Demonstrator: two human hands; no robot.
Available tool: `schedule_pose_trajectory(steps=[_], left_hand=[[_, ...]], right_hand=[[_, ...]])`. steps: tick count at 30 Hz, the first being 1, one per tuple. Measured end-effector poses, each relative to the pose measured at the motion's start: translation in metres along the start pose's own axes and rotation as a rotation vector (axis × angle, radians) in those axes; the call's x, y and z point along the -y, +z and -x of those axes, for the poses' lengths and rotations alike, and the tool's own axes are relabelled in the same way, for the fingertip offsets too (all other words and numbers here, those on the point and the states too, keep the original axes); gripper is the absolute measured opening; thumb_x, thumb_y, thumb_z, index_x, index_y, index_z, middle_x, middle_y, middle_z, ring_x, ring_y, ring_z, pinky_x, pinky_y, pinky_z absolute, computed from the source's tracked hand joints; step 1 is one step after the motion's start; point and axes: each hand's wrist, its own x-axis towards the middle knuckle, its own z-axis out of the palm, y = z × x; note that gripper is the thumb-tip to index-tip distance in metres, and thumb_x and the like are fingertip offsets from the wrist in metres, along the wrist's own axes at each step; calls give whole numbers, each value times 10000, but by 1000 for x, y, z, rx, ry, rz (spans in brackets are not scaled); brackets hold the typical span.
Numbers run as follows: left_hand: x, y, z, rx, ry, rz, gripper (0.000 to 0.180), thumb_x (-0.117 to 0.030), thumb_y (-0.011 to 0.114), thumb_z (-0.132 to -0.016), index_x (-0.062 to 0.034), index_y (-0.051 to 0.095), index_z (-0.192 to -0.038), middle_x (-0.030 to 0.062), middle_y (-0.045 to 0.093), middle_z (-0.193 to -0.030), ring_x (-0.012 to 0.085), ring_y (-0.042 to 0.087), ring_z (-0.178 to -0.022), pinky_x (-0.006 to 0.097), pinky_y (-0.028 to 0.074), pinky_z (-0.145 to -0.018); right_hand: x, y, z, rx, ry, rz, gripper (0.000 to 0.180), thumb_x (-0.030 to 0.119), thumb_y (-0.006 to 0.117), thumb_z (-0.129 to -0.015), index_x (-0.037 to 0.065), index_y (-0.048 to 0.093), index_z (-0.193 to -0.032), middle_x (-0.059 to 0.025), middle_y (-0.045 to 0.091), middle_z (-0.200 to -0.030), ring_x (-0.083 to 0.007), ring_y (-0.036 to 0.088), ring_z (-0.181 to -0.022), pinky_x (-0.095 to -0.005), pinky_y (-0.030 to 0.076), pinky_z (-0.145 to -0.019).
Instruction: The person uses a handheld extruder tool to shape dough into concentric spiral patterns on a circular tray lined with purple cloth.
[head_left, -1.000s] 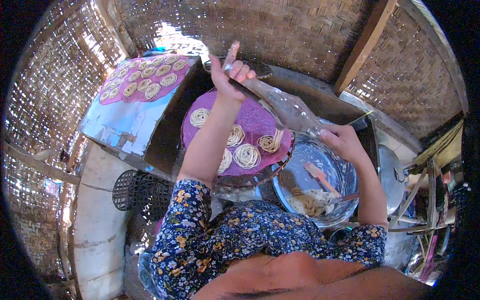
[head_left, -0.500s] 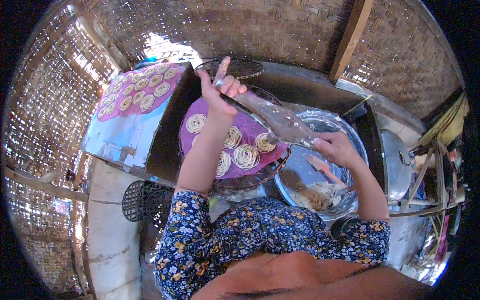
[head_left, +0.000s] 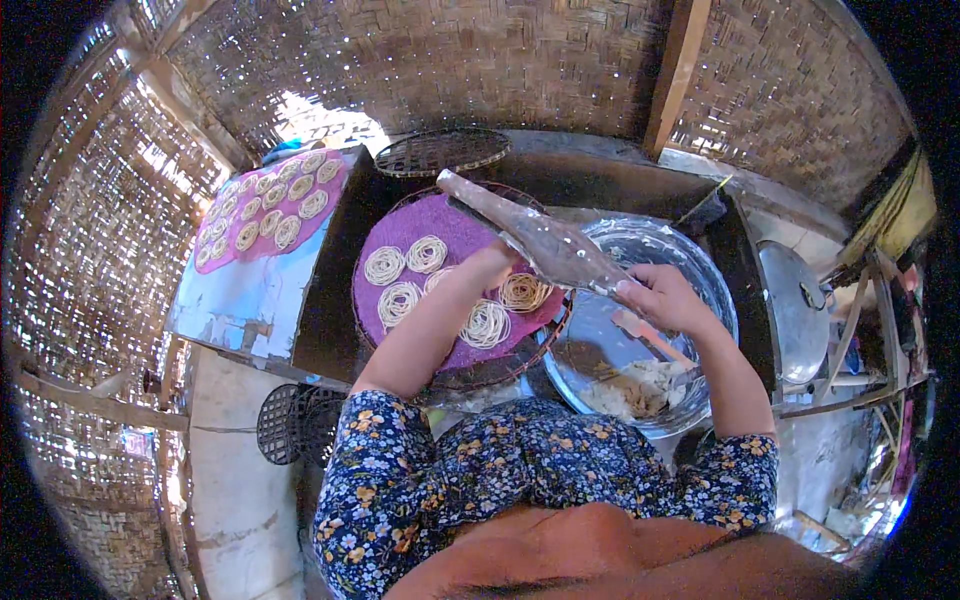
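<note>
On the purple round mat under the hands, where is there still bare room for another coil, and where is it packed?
The purple mat is bare along its far edge, between the upper coils and the plastic piping bag, and on its near left rim. Its middle and right are crowded with coils under the left hand. The right hand holds the bag over the metal bowl.

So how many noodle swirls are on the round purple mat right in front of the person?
5 show on the purple mat: two at the far left, one below them, and two nearer the bowl. The left hand and forearm may hide more.
</note>
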Motion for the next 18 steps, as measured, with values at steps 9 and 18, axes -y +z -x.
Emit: schedule_pose_trajectory(steps=[9,18], left_hand=[[21,-3,-2,135,99,-185,513,-415,224,-896,-28,468,-1126,100,523,-1109,215,497,-1000,338,371,-883],[20,-18,21,-166,95,-992,588,-506,300,-841,-37,447,-1165,136,449,-1178,325,347,-1123,421,258,-935]], right_hand=[[-12,-1,-5,-31,12,32,295,289,529,-786,0,591,-768,-20,529,-596,-80,450,-568,-257,377,-510],[-30,-5,-2,-167,67,-93,292,278,509,-810,-5,575,-839,4,519,-648,-69,432,-595,-245,366,-524]])
